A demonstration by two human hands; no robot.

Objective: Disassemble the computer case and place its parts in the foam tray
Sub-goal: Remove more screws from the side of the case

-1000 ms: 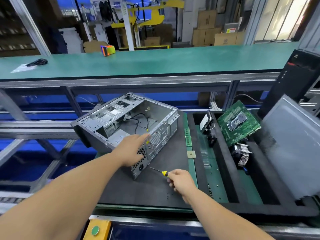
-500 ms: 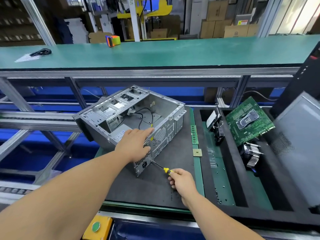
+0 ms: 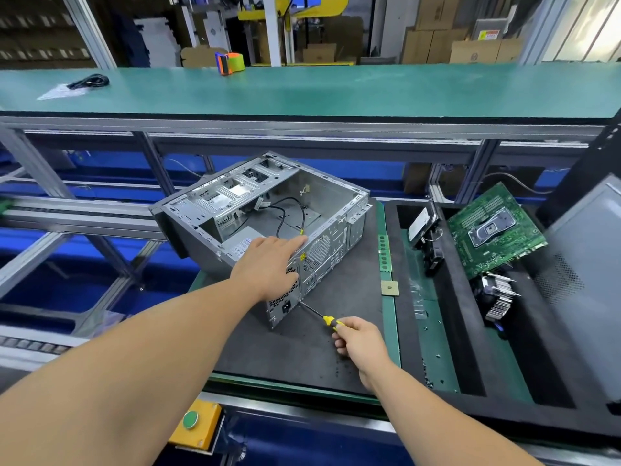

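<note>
On the dark mat at the bench's near left, the computer case (image 3: pixel 268 227) lies on its side with its open face up, black cables showing inside. The left hand (image 3: pixel 268 267) rests flat on the case's near corner, its grip released, straight fingers pressing on the top edge above the perforated rear panel. The right hand (image 3: pixel 358 341) has its grip clenched round the yellow-and-black handle of a screwdriver (image 3: pixel 319 314), whose thin shaft slants up and left until the tip meets the lower part of the rear panel, just beside the power socket.

Right of the mat, the foam tray (image 3: pixel 470 348) takes up the bench's right side. Its long slots hold a hard drive (image 3: pixel 421 223) standing on edge at the far end, a green motherboard (image 3: pixel 494 230) leaning tilted further right, and a finned heatsink (image 3: pixel 497 297) just in front of the motherboard. A memory stick (image 3: pixel 384 253) and a small square processor chip (image 3: pixel 389 288) lie along the tray's left edge, the chip nearer. A grey side panel (image 3: pixel 588 264) leans at the tray's far right. Beneath the bench's near edge sits a yellow box with a green button (image 3: pixel 191 419).
</note>
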